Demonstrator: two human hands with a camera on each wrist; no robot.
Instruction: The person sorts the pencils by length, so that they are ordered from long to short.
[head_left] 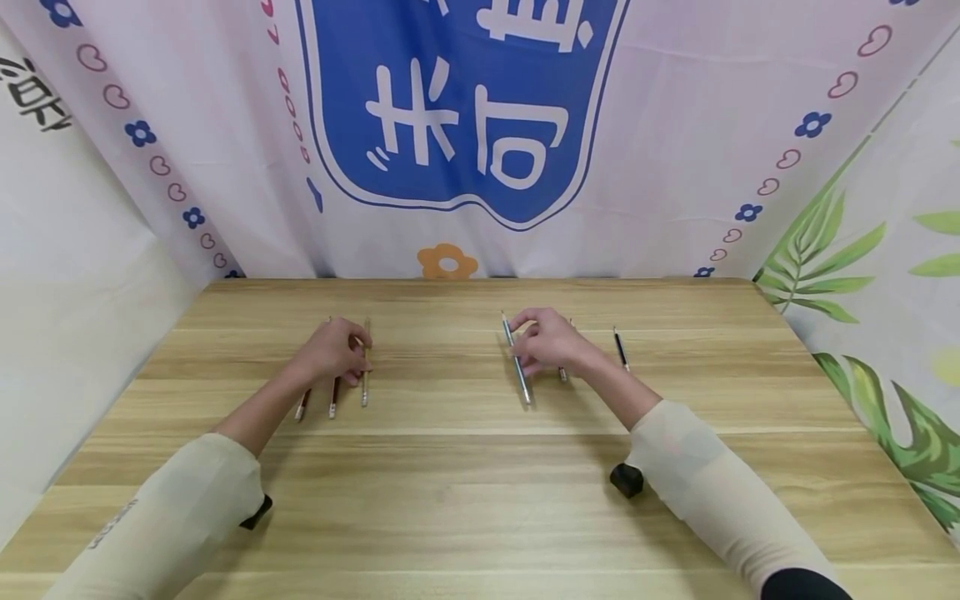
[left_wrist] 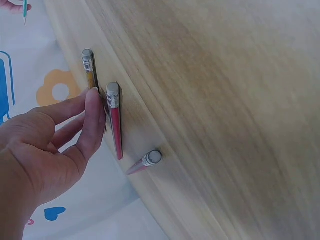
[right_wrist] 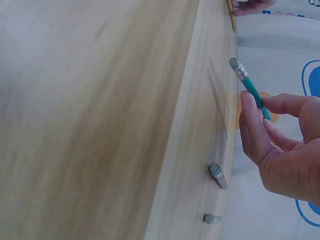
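My left hand [head_left: 335, 348] pinches a yellow pencil [head_left: 365, 388] with a white eraser end. That pencil lies along the tabletop, its middle covered by the fingers. Left of it lie two dark red pencils, one [left_wrist: 115, 120] close beside the hand and another [left_wrist: 137, 168] farther off. My right hand [head_left: 551, 340] holds a teal pencil [right_wrist: 251, 90] between thumb and fingers, tilted and raised off the table, eraser end toward me. Under and beside the right hand are two more pencils, one [head_left: 562, 375] partly hidden by it and a dark one [head_left: 621, 348] farther right.
The wooden table [head_left: 450, 500] runs back to a white curtain [head_left: 675, 167] with a blue printed badge. A black wrist device [head_left: 627, 480] sits under the right sleeve, and another [head_left: 257, 512] under the left sleeve.
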